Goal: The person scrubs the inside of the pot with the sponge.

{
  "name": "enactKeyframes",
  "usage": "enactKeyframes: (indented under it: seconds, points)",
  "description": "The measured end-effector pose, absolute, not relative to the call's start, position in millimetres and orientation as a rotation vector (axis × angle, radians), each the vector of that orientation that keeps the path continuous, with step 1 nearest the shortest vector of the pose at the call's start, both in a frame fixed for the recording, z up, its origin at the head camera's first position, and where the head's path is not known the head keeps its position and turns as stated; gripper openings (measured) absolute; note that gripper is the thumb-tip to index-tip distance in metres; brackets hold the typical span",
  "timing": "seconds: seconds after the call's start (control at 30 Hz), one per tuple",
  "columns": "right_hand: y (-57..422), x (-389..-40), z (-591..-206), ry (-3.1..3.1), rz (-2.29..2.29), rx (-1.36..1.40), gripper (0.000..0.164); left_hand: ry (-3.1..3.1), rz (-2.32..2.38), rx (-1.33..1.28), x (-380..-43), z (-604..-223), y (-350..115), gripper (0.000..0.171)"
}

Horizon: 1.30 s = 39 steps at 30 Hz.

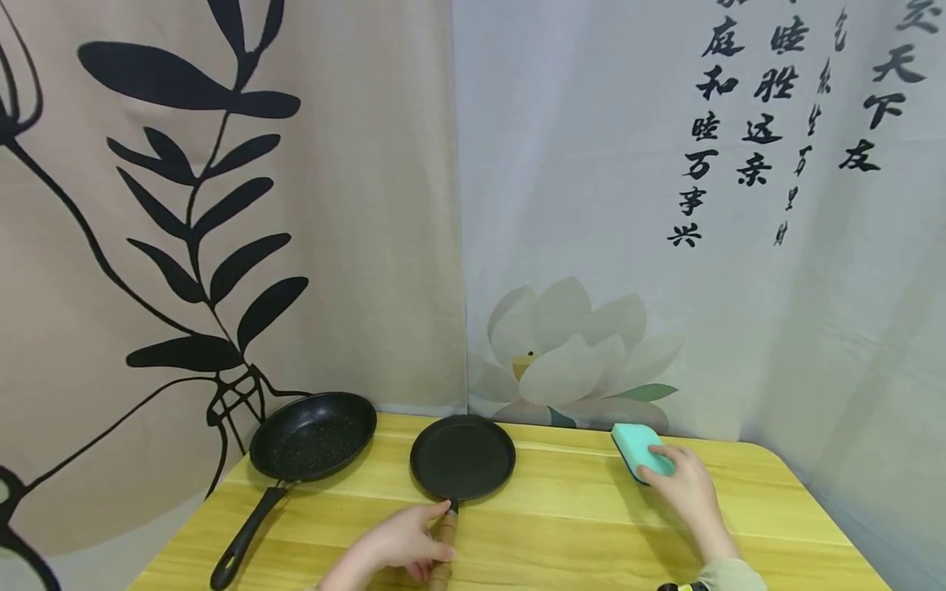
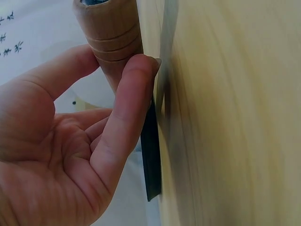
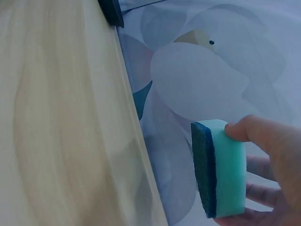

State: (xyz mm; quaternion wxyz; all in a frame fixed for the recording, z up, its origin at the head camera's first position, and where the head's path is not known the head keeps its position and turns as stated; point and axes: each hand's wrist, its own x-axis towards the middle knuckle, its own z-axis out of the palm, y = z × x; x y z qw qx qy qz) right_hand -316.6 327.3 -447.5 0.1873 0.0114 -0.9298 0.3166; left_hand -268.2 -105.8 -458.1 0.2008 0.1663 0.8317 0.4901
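My left hand holds the wooden handle of a small flat black pan at the middle of the table. In the left wrist view, thumb and fingers pinch that ringed handle, with the pan's dark edge beyond it. Over at the right, my right hand grips a turquoise sponge between thumb and fingers. The right wrist view shows the sponge with its dark blue scouring side turned toward the table.
A deeper black frying pan stands at the left, its black handle pointing toward the front. Behind the wooden table hangs a printed curtain right along the back edge.
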Motion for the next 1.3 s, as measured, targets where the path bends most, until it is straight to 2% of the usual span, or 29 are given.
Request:
enactKeyframes:
  seconds: [0.93, 1.3]
  points:
    - [331.6, -311.2, -441.0, -2.583, 0.889, 0.037, 0.051, 2.33, 1.314, 0.511, -269.1, -462.4, -42.7, 0.07]
    - [320.8, -305.9, -439.7, -2.543, 0.911, 0.067, 0.046, 2.35, 1.289, 0.516, -269.4, -462.6, -35.4, 0.072]
